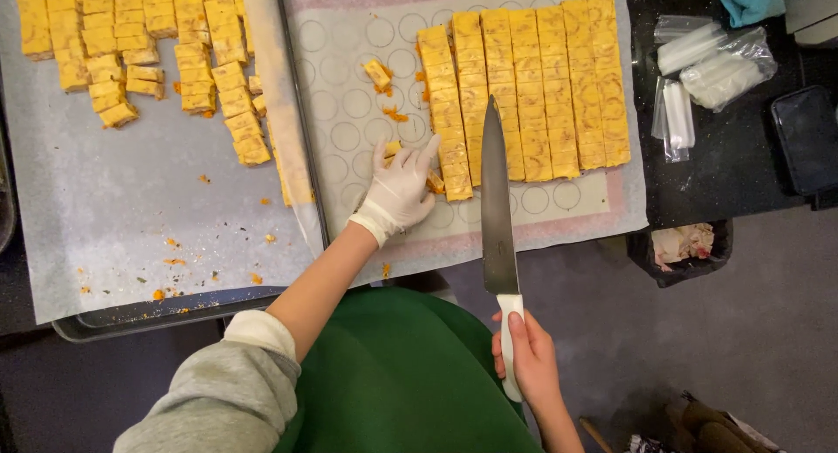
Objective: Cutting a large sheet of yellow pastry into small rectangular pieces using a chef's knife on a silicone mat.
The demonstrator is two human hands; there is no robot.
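Gripping the knife in our closed right hand, we spread our gloved left hand open on yellow slices (tray holds cut pieces).

In front of me is a dark counter. Directly on it lie a metal tray lined with paper, a baking mat with printed circles, some clear plastic bags and a black container.
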